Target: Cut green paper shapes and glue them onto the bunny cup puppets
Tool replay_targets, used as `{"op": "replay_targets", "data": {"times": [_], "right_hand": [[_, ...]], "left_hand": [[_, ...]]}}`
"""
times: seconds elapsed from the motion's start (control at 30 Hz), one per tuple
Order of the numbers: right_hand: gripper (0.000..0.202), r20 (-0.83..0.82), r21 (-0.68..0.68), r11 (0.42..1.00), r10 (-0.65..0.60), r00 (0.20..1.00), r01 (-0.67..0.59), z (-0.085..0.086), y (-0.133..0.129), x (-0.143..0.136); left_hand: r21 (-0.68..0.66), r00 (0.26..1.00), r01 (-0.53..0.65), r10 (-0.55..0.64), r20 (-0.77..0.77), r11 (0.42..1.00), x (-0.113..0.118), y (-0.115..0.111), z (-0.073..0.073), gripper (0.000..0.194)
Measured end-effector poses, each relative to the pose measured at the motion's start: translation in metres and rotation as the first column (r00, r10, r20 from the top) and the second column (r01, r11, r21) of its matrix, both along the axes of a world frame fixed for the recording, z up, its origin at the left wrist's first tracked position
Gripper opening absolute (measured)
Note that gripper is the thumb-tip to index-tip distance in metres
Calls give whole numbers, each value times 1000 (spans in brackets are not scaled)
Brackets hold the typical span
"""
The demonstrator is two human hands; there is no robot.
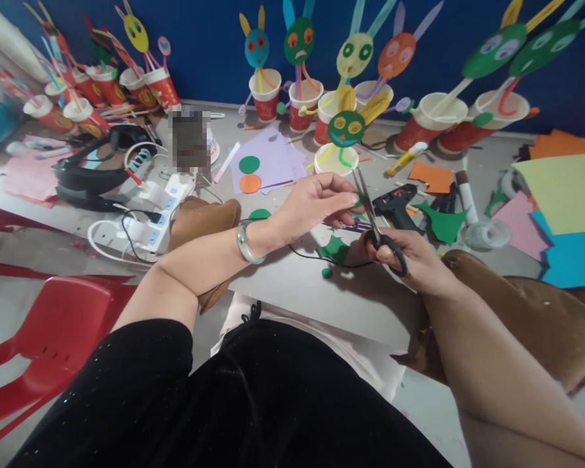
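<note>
Between its thumb and fingers, my left hand (319, 205) pinches a small green paper piece (359, 200). My right hand (412, 257) is closed round the black handles of the scissors (376, 231), whose blades point up and stand slightly apart beside the green piece. Below the hands, a jagged green paper scrap (333, 249) and a small green disc (327, 273) lie on the table. Behind the scissors rests a black glue gun (397, 205). A green circle (249, 164) and an orange circle (250, 184) lie on purple paper (273, 156).
Red paper cups (266, 104) with paper animal heads on sticks line the blue wall. At left are a power strip (163, 221), cables and a red chair (68, 318). Coloured sheets (560, 195) and a clear tape roll (487, 234) lie at right.
</note>
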State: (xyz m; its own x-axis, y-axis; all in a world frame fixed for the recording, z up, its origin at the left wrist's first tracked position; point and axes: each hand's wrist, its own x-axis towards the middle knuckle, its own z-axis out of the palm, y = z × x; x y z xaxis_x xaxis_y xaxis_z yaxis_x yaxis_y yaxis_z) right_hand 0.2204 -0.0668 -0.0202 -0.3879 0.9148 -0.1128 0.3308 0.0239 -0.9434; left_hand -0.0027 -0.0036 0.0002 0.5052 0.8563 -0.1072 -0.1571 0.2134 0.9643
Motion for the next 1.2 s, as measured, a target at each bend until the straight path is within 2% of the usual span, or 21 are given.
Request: {"op": "replay_targets", "data": {"times": [0.23,0.4,0.63,0.87,1.2], "right_hand": [[76,-18,17,1000,8,1000,-8,-4,0,2],[75,-42,16,1000,1,999,0,-6,-1,5],[74,-34,23,1000,14,999,-13,-1,0,3],[75,-17,6,1000,13,1000,-13,1,-1,4],[74,-30,-1,1000,20,999,-20,1,-1,5]], "left_hand": [[27,1000,0,0,-24,1000,-1,0,0,30],[60,999,-9,11,-37,998,-2,1,1,35],[79,999,-2,5,-37,997,-4,2,1,32],[10,1000,15,-15,-2,1000,-4,2,6,18],[-47,1000,2,-1,17,999,-3,0,13,23]]}}
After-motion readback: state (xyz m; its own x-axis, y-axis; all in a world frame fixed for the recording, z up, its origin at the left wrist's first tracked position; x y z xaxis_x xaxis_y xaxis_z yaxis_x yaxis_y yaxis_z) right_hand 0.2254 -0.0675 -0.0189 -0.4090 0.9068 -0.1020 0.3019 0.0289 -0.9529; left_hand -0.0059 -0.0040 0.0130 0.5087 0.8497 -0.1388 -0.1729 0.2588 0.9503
